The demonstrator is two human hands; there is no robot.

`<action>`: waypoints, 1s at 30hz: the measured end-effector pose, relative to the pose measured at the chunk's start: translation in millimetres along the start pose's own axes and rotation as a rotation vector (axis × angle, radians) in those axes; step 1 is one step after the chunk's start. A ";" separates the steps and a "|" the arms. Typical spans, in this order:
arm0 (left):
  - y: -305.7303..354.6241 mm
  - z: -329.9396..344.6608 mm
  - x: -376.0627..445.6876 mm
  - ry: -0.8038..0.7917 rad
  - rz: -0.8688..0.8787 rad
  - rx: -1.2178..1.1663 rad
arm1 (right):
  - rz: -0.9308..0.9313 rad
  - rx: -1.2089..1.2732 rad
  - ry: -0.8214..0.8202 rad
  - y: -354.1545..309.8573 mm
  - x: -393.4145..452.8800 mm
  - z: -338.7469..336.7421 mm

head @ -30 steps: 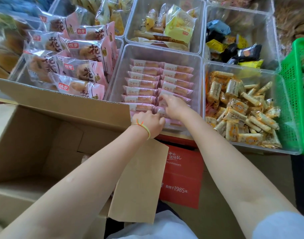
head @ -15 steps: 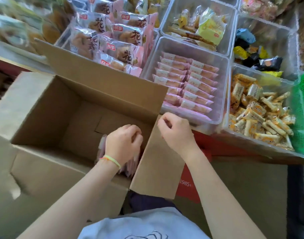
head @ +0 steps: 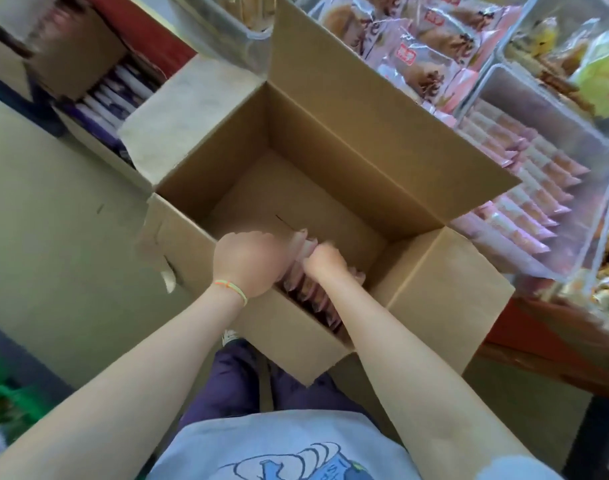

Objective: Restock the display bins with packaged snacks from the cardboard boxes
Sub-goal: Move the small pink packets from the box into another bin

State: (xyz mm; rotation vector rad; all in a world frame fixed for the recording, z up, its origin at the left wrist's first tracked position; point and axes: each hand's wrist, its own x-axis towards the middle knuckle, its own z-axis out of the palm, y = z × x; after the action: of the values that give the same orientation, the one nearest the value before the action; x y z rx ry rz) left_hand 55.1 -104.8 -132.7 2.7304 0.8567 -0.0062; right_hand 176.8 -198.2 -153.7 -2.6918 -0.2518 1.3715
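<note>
Item: open cardboard box [head: 330, 161], pink snack packets [head: 308, 289] along its near wall.
You are gripping those packets with your left hand [head: 249, 263] and right hand [head: 325, 259], 2 hands close together.

Your head camera is looking steeply down, close over the open cardboard box [head: 330, 188], display bins [head: 524, 161] crossing its upper-right corner.

An open brown cardboard box [head: 334, 174] is seen with pink packaged snacks [head: 310, 289] stacked against its near wall; clear plastic display bins [head: 545, 98] lie beside it.
</note>
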 end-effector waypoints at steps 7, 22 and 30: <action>-4.3 4.1 1.8 0.094 0.054 -0.045 | 0.004 -0.310 -0.026 -34.2 26.2 31.5; -7.0 9.8 0.8 0.188 0.068 -0.088 | -0.039 -0.647 0.344 -33.8 29.7 29.1; -6.9 8.0 0.2 0.229 0.088 -0.096 | -0.183 0.157 0.055 -40.7 32.5 52.7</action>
State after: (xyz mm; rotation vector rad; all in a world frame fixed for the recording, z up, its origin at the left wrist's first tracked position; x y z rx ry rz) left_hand 52.1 -101.3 -142.2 2.7099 0.7711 0.3618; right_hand 149.0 -150.8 -203.3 -2.5052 -0.3594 1.2106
